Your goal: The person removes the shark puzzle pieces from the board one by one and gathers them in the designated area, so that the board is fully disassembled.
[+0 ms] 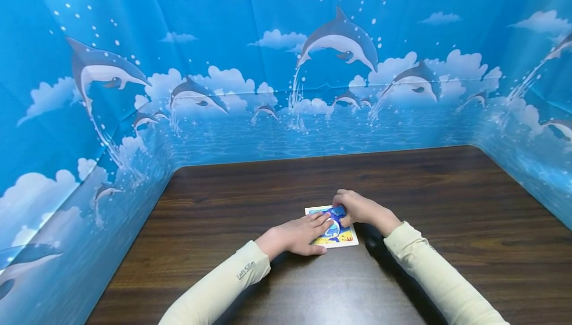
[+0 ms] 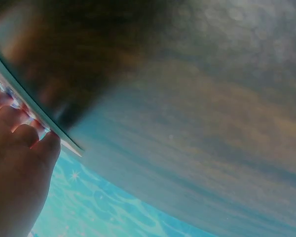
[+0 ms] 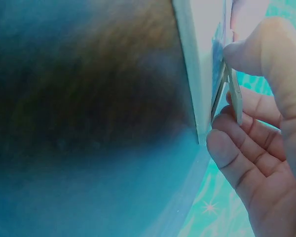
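Note:
A small square picture puzzle [image 1: 346, 238] with a white border and a blue sea-animal picture lies on the table. My left hand [image 1: 300, 234] rests on its left part with the fingers stretched over the picture. In the left wrist view the fingers of the left hand [image 2: 20, 163] lie along the puzzle's board [image 2: 34, 106]. At the upper right corner, my right hand [image 1: 361, 209] pinches a blue puzzle piece [image 1: 338, 212]. The right wrist view shows that thin piece [image 3: 235, 96] tilted up from the board [image 3: 193, 64], between thumb and fingers; part of it is hidden.
The puzzle lies on a dark wood-grain table [image 1: 232, 196] with rounded far corners. A blue curtain [image 1: 250, 66] printed with dolphins and clouds stands around the table's back and sides. The right forearm casts a dark shadow on the table.

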Action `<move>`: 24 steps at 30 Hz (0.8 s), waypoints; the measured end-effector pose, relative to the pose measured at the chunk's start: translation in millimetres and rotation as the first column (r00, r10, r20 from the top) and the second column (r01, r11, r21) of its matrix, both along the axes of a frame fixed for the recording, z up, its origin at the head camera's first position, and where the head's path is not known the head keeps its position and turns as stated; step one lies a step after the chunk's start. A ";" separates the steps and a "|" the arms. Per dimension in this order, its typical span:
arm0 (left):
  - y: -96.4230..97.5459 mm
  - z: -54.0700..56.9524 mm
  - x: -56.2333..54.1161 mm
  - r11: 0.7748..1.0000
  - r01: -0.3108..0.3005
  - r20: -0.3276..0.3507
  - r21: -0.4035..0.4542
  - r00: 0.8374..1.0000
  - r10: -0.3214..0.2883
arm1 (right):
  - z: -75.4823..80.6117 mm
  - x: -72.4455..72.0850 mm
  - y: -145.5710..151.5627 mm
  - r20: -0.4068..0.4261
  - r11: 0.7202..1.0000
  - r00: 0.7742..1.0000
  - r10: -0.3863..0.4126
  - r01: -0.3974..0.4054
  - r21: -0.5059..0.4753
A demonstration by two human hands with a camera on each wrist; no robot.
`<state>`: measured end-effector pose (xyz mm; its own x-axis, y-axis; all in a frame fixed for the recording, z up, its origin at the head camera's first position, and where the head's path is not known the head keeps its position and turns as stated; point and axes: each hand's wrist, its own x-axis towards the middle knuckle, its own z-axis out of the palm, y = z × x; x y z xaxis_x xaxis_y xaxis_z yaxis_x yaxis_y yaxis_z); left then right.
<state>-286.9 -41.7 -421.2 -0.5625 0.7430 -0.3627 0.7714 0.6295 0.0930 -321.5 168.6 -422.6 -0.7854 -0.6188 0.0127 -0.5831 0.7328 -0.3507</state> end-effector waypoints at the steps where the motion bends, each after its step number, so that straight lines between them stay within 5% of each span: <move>1: 1.5 0.7 -0.1 1.000 0.004 -0.005 -0.004 1.000 -0.004 | 0.8 0.4 0.8 -0.005 1.000 1.000 -0.003 0.003 0.010; 11: 12.3 2.5 0.3 1.000 0.028 -0.019 0.002 0.999 -0.028 | 2.8 4.0 16.3 -0.047 1.000 0.999 -0.021 0.021 0.005; 17: 10.4 1.8 1.8 1.000 0.022 -0.015 0.014 1.000 -0.022 | -2.3 5.1 38.1 -0.010 0.983 0.999 -0.042 0.039 -0.179; 24: -1.0 0.6 3.0 0.999 -0.011 -0.003 0.046 1.000 0.012 | 1.7 4.5 55.7 0.023 0.922 0.997 -0.076 0.079 -0.380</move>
<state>-283.9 -42.7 -420.6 -0.5722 0.7522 -0.3266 0.7645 0.6335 0.1196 -317.0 224.2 -421.0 -0.8318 -0.5058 0.2287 -0.5260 0.5866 -0.6159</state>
